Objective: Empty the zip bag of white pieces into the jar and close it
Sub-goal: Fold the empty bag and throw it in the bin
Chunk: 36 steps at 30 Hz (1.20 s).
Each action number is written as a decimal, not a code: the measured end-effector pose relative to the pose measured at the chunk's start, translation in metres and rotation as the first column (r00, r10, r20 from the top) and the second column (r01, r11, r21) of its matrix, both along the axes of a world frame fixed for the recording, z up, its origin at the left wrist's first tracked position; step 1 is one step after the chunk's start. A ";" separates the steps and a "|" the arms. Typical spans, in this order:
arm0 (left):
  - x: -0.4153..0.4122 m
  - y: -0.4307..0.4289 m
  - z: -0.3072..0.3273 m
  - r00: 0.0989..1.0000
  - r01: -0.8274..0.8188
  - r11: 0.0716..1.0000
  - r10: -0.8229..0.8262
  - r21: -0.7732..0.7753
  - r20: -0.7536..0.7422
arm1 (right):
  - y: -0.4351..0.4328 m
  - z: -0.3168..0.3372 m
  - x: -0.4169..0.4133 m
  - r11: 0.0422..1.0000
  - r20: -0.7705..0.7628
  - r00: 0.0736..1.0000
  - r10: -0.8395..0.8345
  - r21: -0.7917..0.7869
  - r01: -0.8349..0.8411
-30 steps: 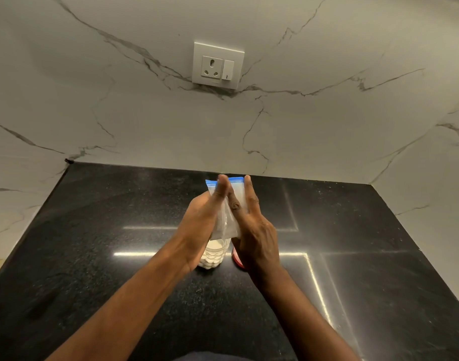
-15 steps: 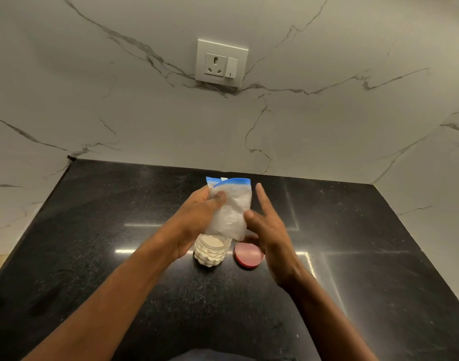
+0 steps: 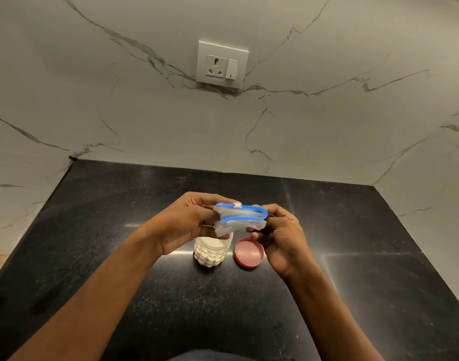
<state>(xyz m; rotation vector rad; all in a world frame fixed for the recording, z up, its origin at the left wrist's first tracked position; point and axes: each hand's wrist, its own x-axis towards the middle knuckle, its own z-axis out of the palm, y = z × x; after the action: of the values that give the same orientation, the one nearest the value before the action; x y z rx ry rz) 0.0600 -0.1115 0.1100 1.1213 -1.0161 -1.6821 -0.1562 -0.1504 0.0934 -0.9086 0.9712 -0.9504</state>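
Now white pieces (image 3: 209,256) inside open jar (image 3: 211,250)

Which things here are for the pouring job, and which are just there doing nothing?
For the job:
- zip bag, held by the left hand and right hand
- jar with white pieces inside, open
- red lid, lying beside the jar

Just there:
- wall socket
- black counter

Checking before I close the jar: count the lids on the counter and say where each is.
1. The red lid lies flat on the black counter, just right of the open jar, partly hidden by the right hand.
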 end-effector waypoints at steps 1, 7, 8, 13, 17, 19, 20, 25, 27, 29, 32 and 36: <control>0.000 0.001 -0.001 1.000 -0.011 1.000 0.011 0.017 -0.016 | -0.001 -0.001 0.001 1.000 -0.007 1.000 -0.010 -0.008 0.010; -0.007 0.003 -0.009 0.969 -0.207 0.973 0.218 0.098 -0.119 | -0.003 -0.003 0.001 0.945 -0.194 0.981 -0.010 -0.323 -0.054; -0.009 0.003 -0.010 0.971 -0.235 0.970 0.237 0.055 -0.036 | -0.003 -0.002 0.002 0.927 -0.233 0.972 -0.023 -0.370 -0.067; -0.010 0.000 -0.016 0.917 -0.382 0.924 0.383 -0.028 0.113 | -0.005 -0.005 -0.002 0.969 -0.162 0.984 0.078 -0.221 -0.113; -0.008 0.000 -0.020 0.924 -0.363 0.930 0.367 -0.056 0.104 | -0.005 -0.009 -0.010 0.977 -0.108 0.978 0.178 -0.099 -0.189; -0.010 0.003 -0.023 0.928 -0.351 0.933 0.357 -0.077 0.102 | -0.005 -0.011 -0.009 0.976 -0.131 0.973 0.188 -0.081 -0.200; -0.012 0.004 -0.025 0.924 -0.353 0.930 0.363 -0.099 0.123 | -0.004 -0.011 -0.008 0.979 -0.121 0.976 0.181 -0.070 -0.190; -0.028 0.015 -0.036 0.829 -0.460 0.850 0.515 -0.257 0.218 | -0.004 -0.016 -0.001 0.995 -0.098 0.991 0.096 -0.022 -0.098; -0.033 0.019 -0.039 0.791 -0.544 0.808 0.584 -0.229 0.181 | -0.003 -0.020 0.003 0.994 -0.131 0.988 0.086 -0.048 -0.093; -0.036 0.024 -0.038 0.776 -0.600 0.784 0.619 -0.160 0.122 | -0.002 -0.020 0.006 0.975 -0.231 0.970 0.073 -0.187 -0.118; -0.029 0.037 -0.036 0.772 -0.614 0.779 0.626 -0.127 0.107 | 0.002 -0.020 0.009 0.883 -0.379 0.913 0.148 -0.365 -0.295; -0.004 0.065 -0.035 0.752 -0.619 0.773 0.634 -0.138 0.180 | 0.022 -0.021 0.023 0.840 -0.401 0.886 0.232 -0.377 -0.390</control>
<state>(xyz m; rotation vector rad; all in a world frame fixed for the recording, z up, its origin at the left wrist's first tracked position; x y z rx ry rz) 0.0556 -0.0466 0.0745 1.4263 -0.6956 -0.9845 -0.1327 -0.1286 0.0720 -1.6207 0.8593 -0.7513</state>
